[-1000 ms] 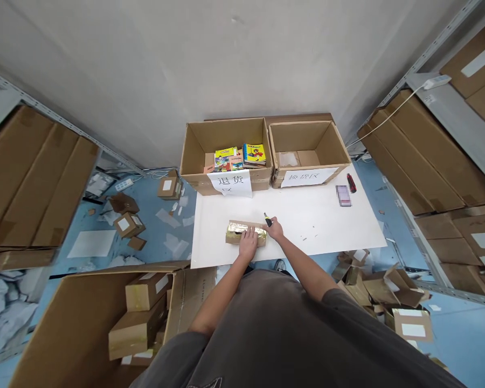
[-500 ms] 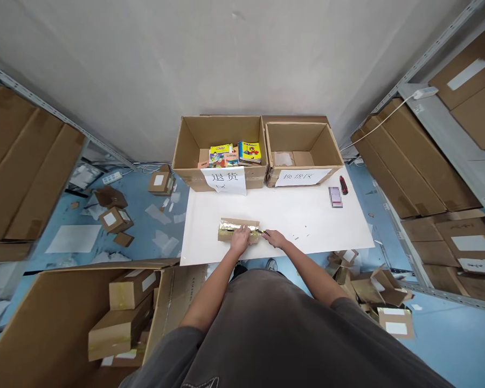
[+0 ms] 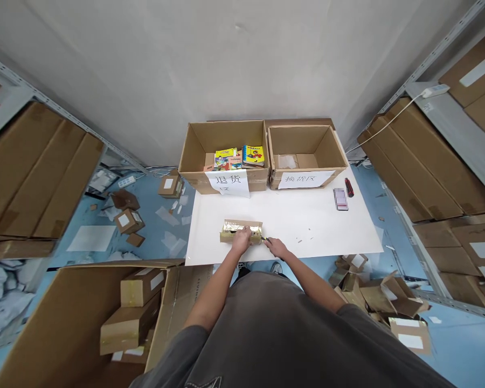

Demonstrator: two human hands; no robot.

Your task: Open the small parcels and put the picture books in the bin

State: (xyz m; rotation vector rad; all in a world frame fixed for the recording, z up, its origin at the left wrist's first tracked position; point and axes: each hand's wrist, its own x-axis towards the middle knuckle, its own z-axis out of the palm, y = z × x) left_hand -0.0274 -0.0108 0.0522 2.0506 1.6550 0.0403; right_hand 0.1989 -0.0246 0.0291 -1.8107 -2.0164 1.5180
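Note:
A small taped cardboard parcel (image 3: pixel 237 229) lies near the front of the white table (image 3: pixel 307 215). My left hand (image 3: pixel 241 238) presses down on the parcel's near side, fingers curled over it. My right hand (image 3: pixel 275 247) is closed on a small black and yellow cutter (image 3: pixel 263 237), whose tip sits at the parcel's right end.
Two open cartons stand at the table's back: the left one (image 3: pixel 194 145) holds colourful books (image 3: pixel 237 157), the right one (image 3: pixel 307 145) is nearly bare. A phone (image 3: pixel 340 198) and red cutter (image 3: pixel 349 187) lie at right. Boxes fill a big carton (image 3: pixel 64 323) at lower left; shelves flank both sides.
My right hand with the cutter has drawn back from the parcel's far right corner toward me, along its right end. My left hand has stayed on the parcel.

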